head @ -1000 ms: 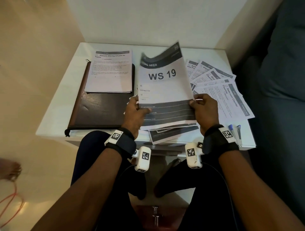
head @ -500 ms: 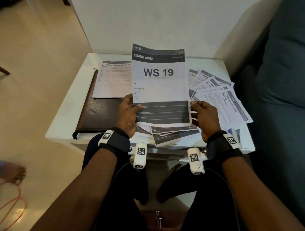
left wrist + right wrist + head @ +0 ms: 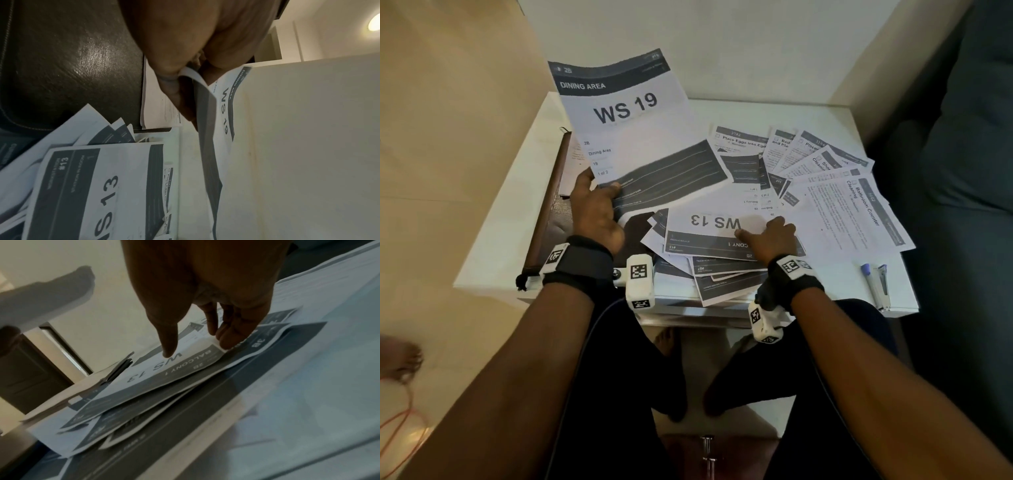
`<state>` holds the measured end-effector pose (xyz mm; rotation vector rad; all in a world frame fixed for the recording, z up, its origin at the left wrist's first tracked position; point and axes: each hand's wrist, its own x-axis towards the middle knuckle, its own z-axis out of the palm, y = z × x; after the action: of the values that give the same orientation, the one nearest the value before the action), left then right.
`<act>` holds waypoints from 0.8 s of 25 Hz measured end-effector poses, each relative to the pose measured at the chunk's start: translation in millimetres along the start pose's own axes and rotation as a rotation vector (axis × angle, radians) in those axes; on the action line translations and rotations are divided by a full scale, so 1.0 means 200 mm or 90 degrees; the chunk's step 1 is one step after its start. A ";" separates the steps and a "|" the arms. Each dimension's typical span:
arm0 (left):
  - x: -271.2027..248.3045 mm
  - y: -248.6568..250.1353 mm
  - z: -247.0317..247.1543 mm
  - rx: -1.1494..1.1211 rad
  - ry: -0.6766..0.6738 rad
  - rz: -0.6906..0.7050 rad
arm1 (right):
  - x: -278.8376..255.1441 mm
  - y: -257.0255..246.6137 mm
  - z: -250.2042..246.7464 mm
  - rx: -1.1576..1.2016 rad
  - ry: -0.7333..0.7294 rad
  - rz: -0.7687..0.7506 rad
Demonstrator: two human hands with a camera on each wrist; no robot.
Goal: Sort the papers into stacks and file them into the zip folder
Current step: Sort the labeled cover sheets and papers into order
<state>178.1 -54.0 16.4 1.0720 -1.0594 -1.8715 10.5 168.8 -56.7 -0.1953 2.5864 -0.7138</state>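
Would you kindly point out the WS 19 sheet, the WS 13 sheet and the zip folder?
WS 19 sheet (image 3: pixel 625 108): head view, its big printed title.
WS 13 sheet (image 3: pixel 714 222): head view, its upside-down title.
zip folder (image 3: pixel 68 65): left wrist view, its dark leather cover.

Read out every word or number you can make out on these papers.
Sheet in left hand: "2B", "DINING AREA", "WS 19", "1 of 2".
Sheet under right hand: "WS 13", "#13", "BALCONY 1".
Right sheet: "Bathroom Counter Cleaning".
Far sheet: "Place Eggs into Egg".
Body text too small.
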 end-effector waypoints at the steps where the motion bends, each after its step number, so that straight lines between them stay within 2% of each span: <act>1: 0.01 -0.01 0.01 -0.013 0.006 -0.005 | -0.01 -0.02 0.02 -0.022 0.001 0.001; 4: 0.03 -0.03 0.01 -0.030 0.020 -0.016 | 0.00 -0.02 0.07 -0.030 -0.009 0.011; 13: -0.02 -0.07 0.03 -0.016 0.016 -0.024 | 0.03 0.03 0.00 -0.044 -0.039 -0.005; 15: -0.04 -0.06 0.02 -0.017 0.014 -0.020 | 0.03 0.04 -0.04 0.047 -0.021 -0.019; 18: -0.05 -0.05 0.02 -0.004 0.007 -0.013 | 0.03 0.06 -0.18 0.230 -0.049 -0.043; 20: -0.05 -0.05 0.00 -0.010 0.001 -0.018 | 0.03 0.05 -0.31 0.264 -0.064 -0.055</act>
<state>179.8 -41.9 9.7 1.0844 -1.0326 -1.8977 -24.0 204.4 -17.7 -0.2054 2.2858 -1.2168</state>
